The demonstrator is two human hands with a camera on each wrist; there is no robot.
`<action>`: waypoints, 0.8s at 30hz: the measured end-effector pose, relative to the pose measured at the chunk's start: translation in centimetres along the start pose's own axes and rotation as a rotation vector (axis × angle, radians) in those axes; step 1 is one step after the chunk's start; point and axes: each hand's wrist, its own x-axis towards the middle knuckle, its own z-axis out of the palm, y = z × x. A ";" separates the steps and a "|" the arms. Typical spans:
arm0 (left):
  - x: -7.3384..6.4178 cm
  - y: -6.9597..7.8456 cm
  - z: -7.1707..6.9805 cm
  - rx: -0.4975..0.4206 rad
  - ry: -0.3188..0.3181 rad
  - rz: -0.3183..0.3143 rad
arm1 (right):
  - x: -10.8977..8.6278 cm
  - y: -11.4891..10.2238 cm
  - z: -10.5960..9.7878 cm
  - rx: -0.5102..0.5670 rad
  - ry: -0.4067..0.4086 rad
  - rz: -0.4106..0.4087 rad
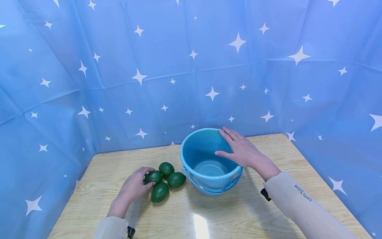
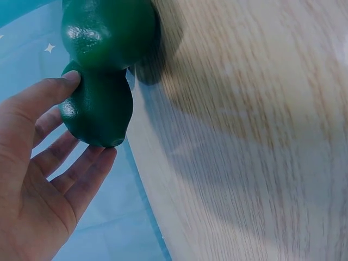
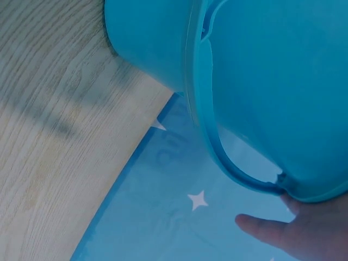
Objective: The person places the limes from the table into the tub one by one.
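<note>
Gripping a green fruit (image 1: 154,178), the left hand (image 1: 134,186) sits left of the bucket (image 1: 195,149), which the straight-fingered right hand (image 1: 243,150) seemingly steadies

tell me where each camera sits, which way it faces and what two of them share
Head: worn on the head, facing forward and down at the table, bucket and four green fruits; left hand, right hand and sleeves show.
Left wrist: on that wrist, facing the green fruits; left thumb, fingers and palm show.
Right wrist: on that wrist, facing the bucket's rim and handle; part of the right hand shows.
Shared: head and right wrist both show the bucket and right hand.
</note>
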 end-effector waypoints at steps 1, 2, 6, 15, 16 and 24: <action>0.0 0.0 0.0 0.001 0.001 0.000 | 0.0 0.0 0.0 0.001 0.000 -0.001; 0.0 0.1 -0.1 0.001 0.000 -0.001 | 0.0 0.0 0.0 0.002 -0.001 -0.001; -0.1 0.1 -0.2 0.005 0.003 0.003 | 0.0 -0.1 -0.1 0.004 -0.001 -0.004; -0.1 0.0 -0.3 0.007 0.013 0.009 | 0.0 0.0 0.1 0.003 0.005 -0.002; -0.1 0.0 -0.3 0.007 0.014 0.008 | 0.0 0.0 0.1 0.003 0.006 -0.003; -0.1 -0.1 -0.4 0.003 0.020 0.013 | 0.0 0.0 0.1 0.002 0.007 -0.004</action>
